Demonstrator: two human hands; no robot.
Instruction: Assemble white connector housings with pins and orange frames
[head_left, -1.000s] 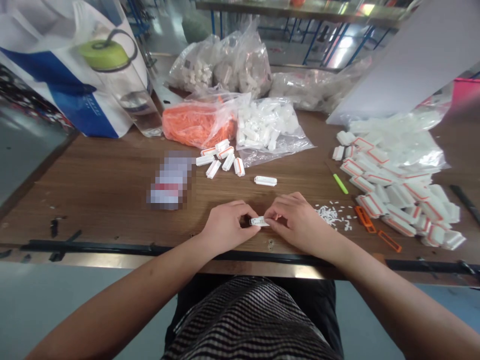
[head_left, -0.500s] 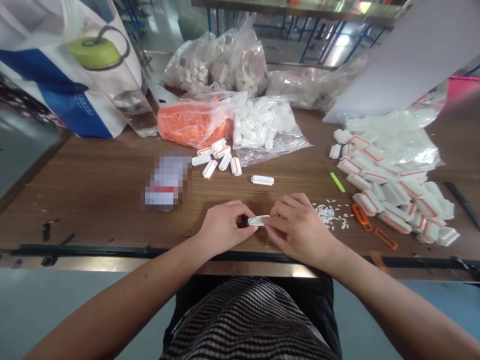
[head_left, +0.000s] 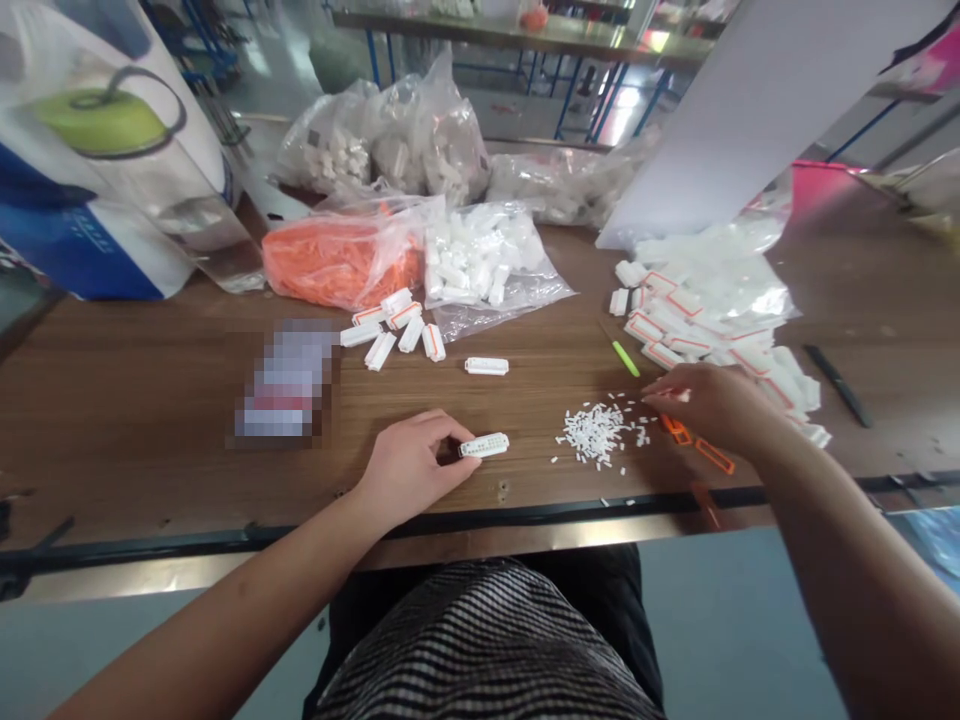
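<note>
A small white plastic housing (head_left: 489,445) with rows of holes is pinched at its left end between the thumb and fingers of my left hand (head_left: 409,465), low over the table. My right hand (head_left: 712,400) is apart from it, over the table beside a heap of white housings with orange rims (head_left: 750,355). Its fingers point left and are slightly blurred; whether they grip anything is unclear. Just below it lie orange rectangular frames (head_left: 714,456). A scattered pile of tiny white pegs (head_left: 596,432) lies between my hands. Another white housing (head_left: 487,366) rests beyond my left hand.
A tool with a green handle (head_left: 625,360) lies beyond the pegs. Farther back are a bag of orange parts (head_left: 341,262) and an open bag of white housings (head_left: 487,250). A bottle with a green lid (head_left: 101,122) stands left. A black strip (head_left: 838,385) lies right.
My right hand has let go of the housing and moved right, past the pegs to the orange frames. My left hand still holds the housing. The whole view has shifted.
</note>
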